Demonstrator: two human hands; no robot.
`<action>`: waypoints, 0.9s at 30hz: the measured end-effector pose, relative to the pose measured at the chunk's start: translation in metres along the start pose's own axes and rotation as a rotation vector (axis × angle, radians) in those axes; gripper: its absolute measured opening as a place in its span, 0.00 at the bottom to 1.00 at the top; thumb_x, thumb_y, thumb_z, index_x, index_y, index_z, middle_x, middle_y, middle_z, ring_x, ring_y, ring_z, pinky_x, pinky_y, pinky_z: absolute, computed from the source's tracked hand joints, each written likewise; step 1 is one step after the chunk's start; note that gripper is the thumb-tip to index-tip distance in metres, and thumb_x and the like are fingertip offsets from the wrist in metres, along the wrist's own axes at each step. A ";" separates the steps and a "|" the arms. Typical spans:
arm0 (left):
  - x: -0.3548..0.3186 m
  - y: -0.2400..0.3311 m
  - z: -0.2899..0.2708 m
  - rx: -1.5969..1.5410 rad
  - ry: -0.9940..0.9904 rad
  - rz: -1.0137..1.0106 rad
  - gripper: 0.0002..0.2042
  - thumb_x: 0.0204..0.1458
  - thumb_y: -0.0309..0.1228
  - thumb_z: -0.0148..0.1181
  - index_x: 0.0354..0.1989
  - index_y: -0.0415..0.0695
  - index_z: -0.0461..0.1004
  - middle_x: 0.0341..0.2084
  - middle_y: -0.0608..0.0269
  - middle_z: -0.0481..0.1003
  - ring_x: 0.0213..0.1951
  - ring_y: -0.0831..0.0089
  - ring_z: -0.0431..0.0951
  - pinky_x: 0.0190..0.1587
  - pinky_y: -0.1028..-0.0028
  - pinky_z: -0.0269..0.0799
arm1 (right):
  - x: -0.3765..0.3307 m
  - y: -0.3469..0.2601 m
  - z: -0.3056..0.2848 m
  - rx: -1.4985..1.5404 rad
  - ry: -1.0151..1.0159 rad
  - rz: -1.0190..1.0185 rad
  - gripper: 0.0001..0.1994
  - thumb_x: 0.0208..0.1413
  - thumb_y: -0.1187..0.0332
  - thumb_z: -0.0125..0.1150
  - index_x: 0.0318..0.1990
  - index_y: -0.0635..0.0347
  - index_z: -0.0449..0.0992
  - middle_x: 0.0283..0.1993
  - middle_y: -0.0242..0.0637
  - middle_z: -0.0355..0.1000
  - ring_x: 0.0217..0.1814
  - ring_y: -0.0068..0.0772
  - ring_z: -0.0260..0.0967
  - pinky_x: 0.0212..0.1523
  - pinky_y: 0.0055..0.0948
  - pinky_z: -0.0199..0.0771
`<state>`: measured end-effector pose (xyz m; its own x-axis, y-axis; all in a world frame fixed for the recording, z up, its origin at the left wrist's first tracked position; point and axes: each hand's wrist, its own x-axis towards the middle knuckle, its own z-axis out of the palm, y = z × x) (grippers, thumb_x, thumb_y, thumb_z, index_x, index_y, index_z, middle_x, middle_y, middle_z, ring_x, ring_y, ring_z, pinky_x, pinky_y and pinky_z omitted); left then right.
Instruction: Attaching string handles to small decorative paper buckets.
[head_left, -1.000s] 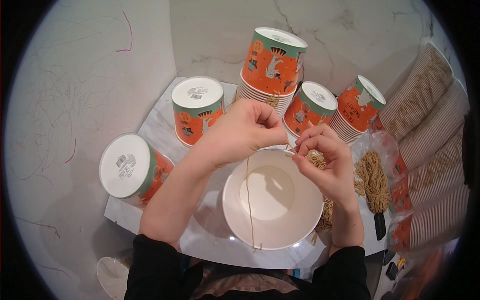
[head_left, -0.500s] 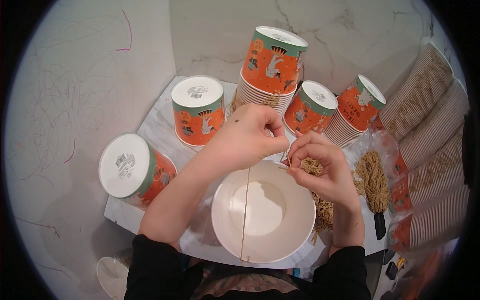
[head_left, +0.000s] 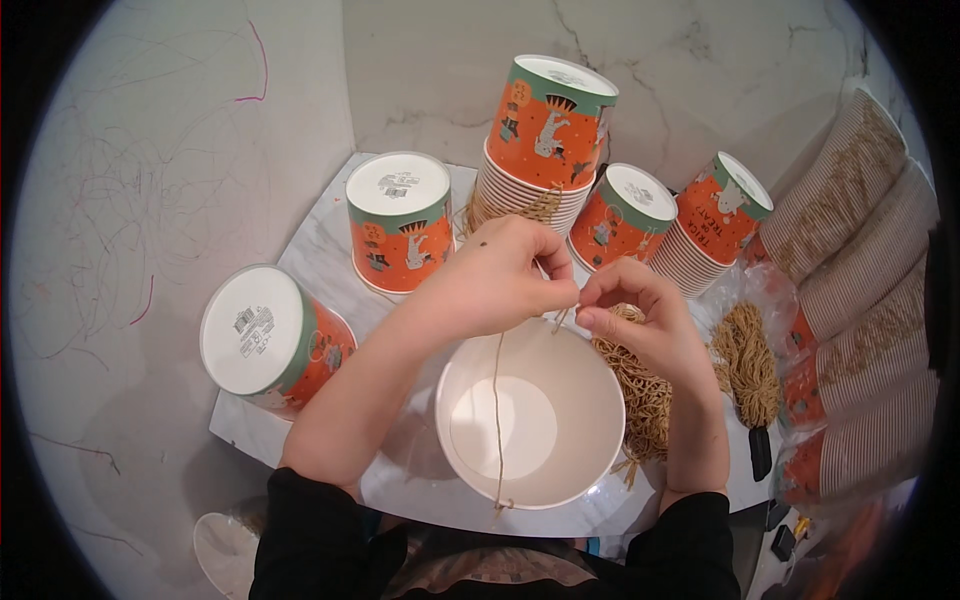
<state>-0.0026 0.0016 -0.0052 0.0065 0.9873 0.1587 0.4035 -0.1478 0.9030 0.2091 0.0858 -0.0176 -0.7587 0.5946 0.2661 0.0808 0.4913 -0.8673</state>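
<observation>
An open white paper tub stands upright on the small marble table right in front of me. A thin brown string runs across its mouth from the near rim up to my fingers. My left hand pinches the string's upper end above the far rim. My right hand meets it fingertip to fingertip, pinching the same string end. Under my right hand lies a bundle of brown string pieces.
Orange printed tubs stand upside down around me: one at left, one behind, a tall stack and two more stacks. A second string bundle lies right. Long sleeves of nested cups lean along the right.
The white tub has shifted slightly left and nearer me. My hands have come closer together above its far rim, still pinching the string.
</observation>
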 end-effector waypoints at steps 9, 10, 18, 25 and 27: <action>0.002 -0.007 0.009 0.074 0.128 0.158 0.07 0.53 0.31 0.65 0.31 0.39 0.77 0.31 0.66 0.72 0.26 0.84 0.73 0.29 0.80 0.67 | 0.006 0.010 0.008 0.065 0.106 -0.015 0.07 0.56 0.73 0.72 0.39 0.65 0.81 0.39 0.31 0.78 0.43 0.21 0.75 0.48 0.25 0.74; 0.002 -0.006 0.009 0.060 0.106 0.128 0.08 0.53 0.32 0.66 0.31 0.39 0.77 0.33 0.66 0.71 0.27 0.84 0.73 0.30 0.79 0.68 | 0.007 0.010 0.008 0.065 0.106 -0.016 0.07 0.56 0.73 0.72 0.39 0.65 0.81 0.39 0.31 0.78 0.43 0.21 0.75 0.48 0.25 0.74; -0.003 0.000 0.012 0.122 0.062 0.112 0.10 0.54 0.33 0.68 0.35 0.40 0.79 0.35 0.65 0.71 0.27 0.82 0.72 0.31 0.78 0.67 | 0.005 0.016 0.001 -0.053 0.114 -0.089 0.05 0.51 0.75 0.69 0.34 0.65 0.79 0.35 0.30 0.77 0.42 0.21 0.72 0.48 0.26 0.70; 0.000 0.006 0.007 0.165 0.071 0.004 0.09 0.53 0.32 0.67 0.32 0.37 0.79 0.22 0.66 0.74 0.23 0.81 0.69 0.26 0.75 0.64 | 0.010 0.008 0.003 -0.254 0.147 -0.207 0.06 0.49 0.75 0.68 0.34 0.65 0.78 0.34 0.34 0.74 0.42 0.29 0.71 0.45 0.29 0.69; 0.001 0.004 0.009 0.169 0.101 0.012 0.09 0.53 0.31 0.66 0.31 0.36 0.79 0.20 0.67 0.73 0.22 0.81 0.69 0.25 0.75 0.63 | 0.010 0.010 0.005 -0.268 0.136 -0.217 0.06 0.50 0.75 0.67 0.34 0.65 0.77 0.35 0.34 0.74 0.41 0.29 0.72 0.44 0.29 0.69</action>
<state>0.0077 0.0026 -0.0050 -0.0765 0.9733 0.2163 0.5523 -0.1392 0.8219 0.1988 0.0934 -0.0256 -0.6853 0.5283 0.5013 0.1069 0.7538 -0.6483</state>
